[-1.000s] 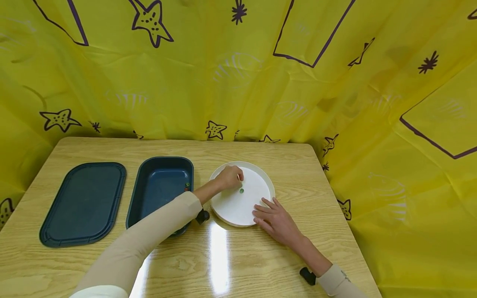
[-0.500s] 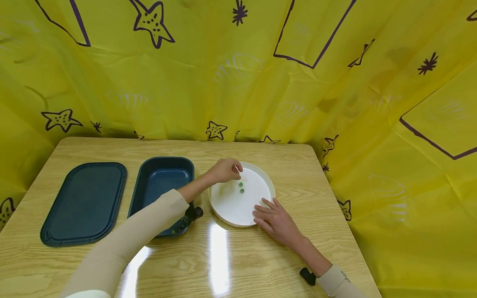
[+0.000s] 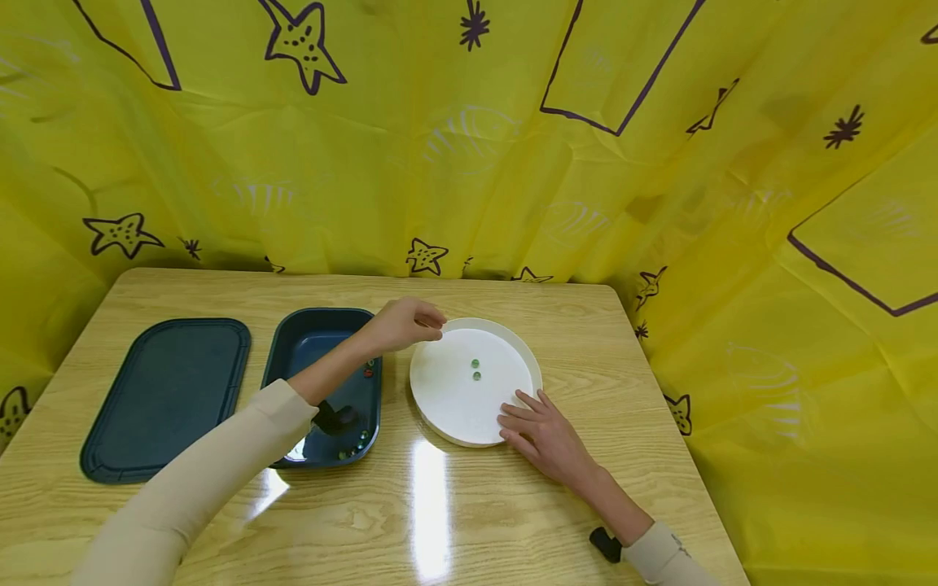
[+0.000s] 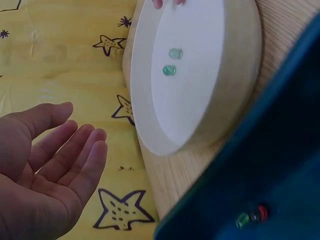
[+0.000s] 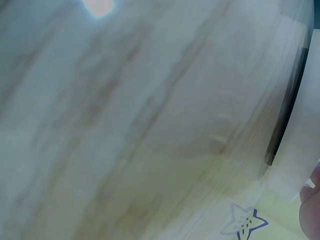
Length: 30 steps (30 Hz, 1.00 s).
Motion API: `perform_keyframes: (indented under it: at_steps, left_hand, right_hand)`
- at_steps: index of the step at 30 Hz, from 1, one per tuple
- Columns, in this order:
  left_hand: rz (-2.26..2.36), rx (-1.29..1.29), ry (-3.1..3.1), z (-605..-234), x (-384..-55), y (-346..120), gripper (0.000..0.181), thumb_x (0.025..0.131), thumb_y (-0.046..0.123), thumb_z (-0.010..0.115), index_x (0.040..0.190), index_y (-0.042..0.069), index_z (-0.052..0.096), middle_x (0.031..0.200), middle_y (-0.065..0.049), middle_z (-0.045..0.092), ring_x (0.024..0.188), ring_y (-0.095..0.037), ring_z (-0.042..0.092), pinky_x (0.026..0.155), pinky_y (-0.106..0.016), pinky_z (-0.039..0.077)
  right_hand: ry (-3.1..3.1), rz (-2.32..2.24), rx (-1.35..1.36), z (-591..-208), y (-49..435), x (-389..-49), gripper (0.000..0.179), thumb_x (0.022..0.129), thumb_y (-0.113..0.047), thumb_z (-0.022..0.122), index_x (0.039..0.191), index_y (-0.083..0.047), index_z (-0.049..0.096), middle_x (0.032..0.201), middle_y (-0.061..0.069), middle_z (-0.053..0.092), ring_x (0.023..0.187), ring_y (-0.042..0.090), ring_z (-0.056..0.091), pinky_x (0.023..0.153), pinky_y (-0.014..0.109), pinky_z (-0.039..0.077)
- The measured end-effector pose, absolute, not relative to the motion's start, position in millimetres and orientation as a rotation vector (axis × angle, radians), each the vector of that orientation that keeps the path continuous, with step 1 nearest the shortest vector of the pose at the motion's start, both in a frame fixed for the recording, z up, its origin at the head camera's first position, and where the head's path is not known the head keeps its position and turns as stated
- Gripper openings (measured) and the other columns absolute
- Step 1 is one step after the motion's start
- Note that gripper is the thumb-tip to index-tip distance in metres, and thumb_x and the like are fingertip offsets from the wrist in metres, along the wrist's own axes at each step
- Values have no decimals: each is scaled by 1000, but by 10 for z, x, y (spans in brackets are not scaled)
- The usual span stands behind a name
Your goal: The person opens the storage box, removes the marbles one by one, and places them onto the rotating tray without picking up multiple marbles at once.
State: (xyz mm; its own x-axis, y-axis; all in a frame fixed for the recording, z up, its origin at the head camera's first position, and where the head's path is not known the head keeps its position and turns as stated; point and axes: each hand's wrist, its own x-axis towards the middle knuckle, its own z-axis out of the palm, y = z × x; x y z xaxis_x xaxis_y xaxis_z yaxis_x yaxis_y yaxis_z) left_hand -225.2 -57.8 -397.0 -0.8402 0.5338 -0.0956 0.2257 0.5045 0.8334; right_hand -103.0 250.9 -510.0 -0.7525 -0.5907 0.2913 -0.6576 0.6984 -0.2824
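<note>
Two green glass marbles (image 3: 476,376) lie close together on the floor of a round white tray (image 3: 454,415). My left hand (image 3: 406,323) hovers at the tray's far left rim, fingers loosely bent; in the left wrist view the palm of that hand (image 4: 55,165) shows nothing in it. My right hand (image 3: 545,435) rests its spread fingertips on the tray's near right rim. Left of the tray stands a deep dark blue bin (image 3: 309,358), partly covered by my left forearm. Several marbles lie inside it, among them a red one (image 4: 262,212) and a green one (image 4: 243,220).
A flat dark blue lid (image 3: 168,391) lies on the wooden table (image 3: 366,521) at the left of the bin. Behind and to the right of the table hangs a yellow curtain (image 3: 484,187) with starfish drawings. Each wrist wears a black camera.
My left hand has let go of a green marble beside the other one in the tray, then drawn back left towards the bin. My right hand stays at the rim.
</note>
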Motion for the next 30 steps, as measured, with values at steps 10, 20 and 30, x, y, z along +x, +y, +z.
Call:
perform_keyframes:
  at_steps: [10,20,30]
  left_hand:
    - [1233,574,2476,-4009,-2191,-1048,33,98,10,64,127,-6,64,119,-19,68,112,-35,62,91,-45,52]
    - [1184,549,2567,-4133,-2134,-1411,26,96,9,66,117,-7,69,107,-18,71,101,-35,65,86,-48,52]
    - [1130,501,2589,-4320,-2172,-1524,24,95,9,68,112,-7,70,102,-15,72,96,-35,65,81,-47,52]
  right_hand:
    - [-2719,568,1016,-5107,2513,-1028,26,94,-23,70,116,-12,76,126,6,67,132,32,50,109,60,30]
    - [-2706,564,1016,-5118,2518,-1029,25,93,-23,70,116,-12,76,126,6,67,131,32,51,109,60,31]
    - [-2721,567,1007,-5104,2508,-1025,27,94,-25,70,116,-11,76,127,6,67,132,31,50,109,60,30]
